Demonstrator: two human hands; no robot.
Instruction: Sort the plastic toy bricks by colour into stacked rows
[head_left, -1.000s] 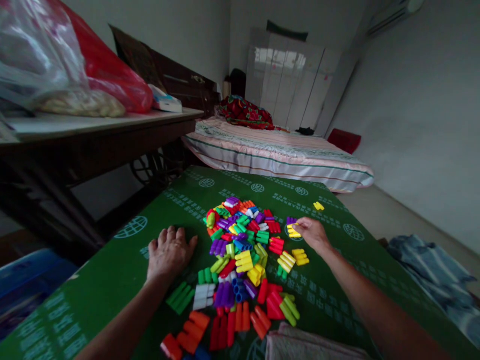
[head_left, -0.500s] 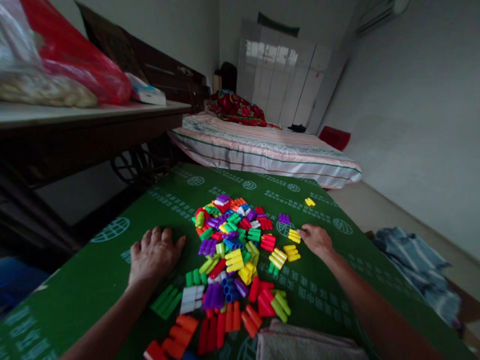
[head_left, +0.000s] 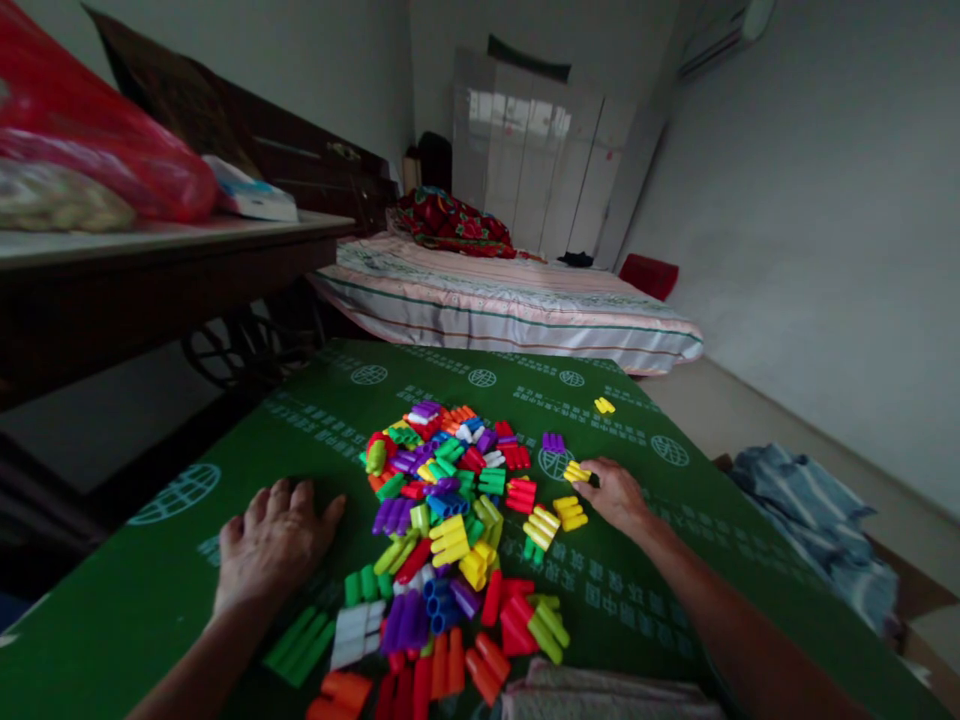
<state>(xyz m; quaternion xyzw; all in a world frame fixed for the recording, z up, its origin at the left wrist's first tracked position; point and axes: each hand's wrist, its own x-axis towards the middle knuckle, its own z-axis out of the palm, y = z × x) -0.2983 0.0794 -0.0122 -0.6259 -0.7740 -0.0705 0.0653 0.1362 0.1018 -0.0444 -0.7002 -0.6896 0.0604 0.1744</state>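
Right grip (head_left: 619,495) has shifted yellow block (head_left: 576,471) away from purple block (head_left: 553,442).

The blocks (head_left: 450,540) look like smooth, glossy plastic. The green counter (head_left: 300,450) has a smooth, printed finish. Matt, rough-looking cloth (head_left: 600,695) lies at its near edge. The red bag (head_left: 97,150) at left is thin, shiny plastic; far off, the wardrobe (head_left: 525,170) has glossy, reflective doors, and the bed sheet (head_left: 480,290) is softly lustrous cloth.

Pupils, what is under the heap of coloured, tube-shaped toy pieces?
The green printed tabletop shows around the heap of toy pieces, so the heap appears to rest on it. The surface directly beneath, and any fully buried pieces, cannot be seen.
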